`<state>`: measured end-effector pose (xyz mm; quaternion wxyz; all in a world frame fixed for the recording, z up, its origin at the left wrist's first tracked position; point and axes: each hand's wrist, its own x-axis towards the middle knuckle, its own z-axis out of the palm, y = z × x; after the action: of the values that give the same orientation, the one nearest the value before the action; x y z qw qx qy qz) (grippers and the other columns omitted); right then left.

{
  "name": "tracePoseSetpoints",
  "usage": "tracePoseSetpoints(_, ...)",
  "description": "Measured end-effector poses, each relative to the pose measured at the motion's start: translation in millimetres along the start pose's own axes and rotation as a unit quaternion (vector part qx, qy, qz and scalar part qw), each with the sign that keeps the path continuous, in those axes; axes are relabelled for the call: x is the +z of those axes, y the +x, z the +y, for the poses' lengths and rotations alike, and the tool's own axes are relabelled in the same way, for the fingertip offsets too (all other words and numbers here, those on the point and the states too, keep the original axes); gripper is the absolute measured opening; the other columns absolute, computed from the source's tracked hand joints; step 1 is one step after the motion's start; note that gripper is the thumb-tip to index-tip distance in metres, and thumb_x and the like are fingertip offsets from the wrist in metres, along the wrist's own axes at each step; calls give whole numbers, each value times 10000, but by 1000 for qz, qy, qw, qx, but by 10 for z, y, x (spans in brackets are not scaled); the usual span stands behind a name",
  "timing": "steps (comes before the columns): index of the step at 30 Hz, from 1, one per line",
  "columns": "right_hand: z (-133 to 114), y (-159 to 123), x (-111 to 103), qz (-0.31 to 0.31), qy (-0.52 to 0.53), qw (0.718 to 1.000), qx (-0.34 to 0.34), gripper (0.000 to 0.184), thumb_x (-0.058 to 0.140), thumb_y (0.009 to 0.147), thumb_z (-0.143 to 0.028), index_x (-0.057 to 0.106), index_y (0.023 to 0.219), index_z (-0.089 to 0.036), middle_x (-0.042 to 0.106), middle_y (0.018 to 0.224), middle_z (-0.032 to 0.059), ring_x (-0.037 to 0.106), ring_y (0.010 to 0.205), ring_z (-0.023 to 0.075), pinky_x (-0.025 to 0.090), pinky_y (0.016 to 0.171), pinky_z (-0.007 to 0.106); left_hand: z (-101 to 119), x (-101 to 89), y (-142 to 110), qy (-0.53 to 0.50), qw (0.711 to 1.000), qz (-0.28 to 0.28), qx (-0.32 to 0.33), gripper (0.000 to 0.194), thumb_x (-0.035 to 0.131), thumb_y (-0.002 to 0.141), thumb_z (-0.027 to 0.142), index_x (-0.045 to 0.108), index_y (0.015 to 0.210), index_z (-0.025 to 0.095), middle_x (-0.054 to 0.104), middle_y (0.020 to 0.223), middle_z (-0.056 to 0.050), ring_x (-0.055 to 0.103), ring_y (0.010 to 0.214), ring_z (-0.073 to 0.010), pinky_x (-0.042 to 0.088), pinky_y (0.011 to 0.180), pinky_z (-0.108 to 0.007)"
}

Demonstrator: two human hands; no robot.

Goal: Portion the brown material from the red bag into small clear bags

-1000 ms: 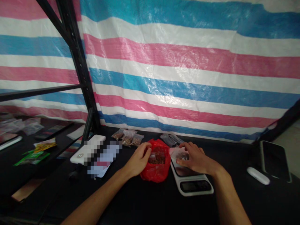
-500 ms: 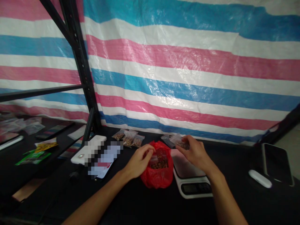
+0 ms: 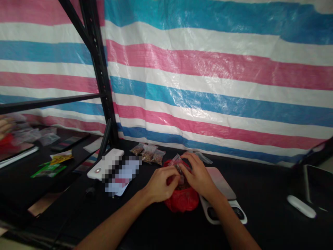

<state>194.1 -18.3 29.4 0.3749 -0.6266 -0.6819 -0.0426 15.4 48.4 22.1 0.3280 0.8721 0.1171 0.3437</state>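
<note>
A red plastic bag [image 3: 182, 205] stands on the black table, its mouth open around loose brown bits. Over that mouth my right hand [image 3: 199, 175] grips a small clear zip bag [image 3: 176, 160] between thumb and fingers. My left hand [image 3: 162, 184] is closed in a pinch right beside the zip bag, at the left rim of the red bag; what its fingertips hold is hidden. Under my right forearm lies a white kitchen scale [image 3: 221, 184] with nothing on its visible plate; the forearm covers part of its display.
Behind the red bag lie several filled zip bags [image 3: 148, 152] and flat clear bags [image 3: 204, 158]. Left are a white power bank [image 3: 106, 163], a black rack post [image 3: 100, 69] and a green packet [image 3: 48, 171]. A white case [image 3: 301, 206] and a phone [image 3: 321, 184] lie right. Another person's hand [image 3: 4, 126] shows far left.
My right hand lifted the small zip bag off the scale and carried it left over the red bag. My left hand moved in to meet it. Another person's hand appeared far left.
</note>
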Motion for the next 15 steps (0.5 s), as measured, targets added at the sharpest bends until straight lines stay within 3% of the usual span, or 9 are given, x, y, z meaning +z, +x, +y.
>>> tracePoseSetpoints(4,-2,-39,-53,-78,-58,995,3,192,582,947,-193,671,1116,-211,689,1092,105,636,1049,286,489,945,474,-136,20,31,52,992,108,-44,165,512,948,213,657,1025,221,653,1115,-76,592,1110,-230,465,1000,-377)
tracePoseSetpoints(7,-26,-51,-49,-117,-53,992,-4,233,552,947,-116,686,1109,-216,714,1109,83,651,1063,266,474,964,461,-296,61,51,34,988,128,-85,253,518,963,278,619,1189,226,632,1261,-93,551,1229,-252,413,1098,-443)
tracePoseSetpoints(10,-69,-51,-44,-127,-12,991,-29,287,551,938,-80,683,1140,-234,713,1169,58,639,1112,238,447,1009,436,-430,96,69,-34,984,121,-123,242,535,957,307,632,1160,218,691,1174,-80,629,1108,-231,478,1019,-409)
tracePoseSetpoints(15,-178,-67,-91,-91,4,995,-43,200,635,899,-126,691,1052,-242,663,1177,59,593,1106,236,445,981,422,-475,57,111,-97,967,174,-161,147,663,823,240,691,959,190,737,887,-27,659,780,-177,531,757,-302)
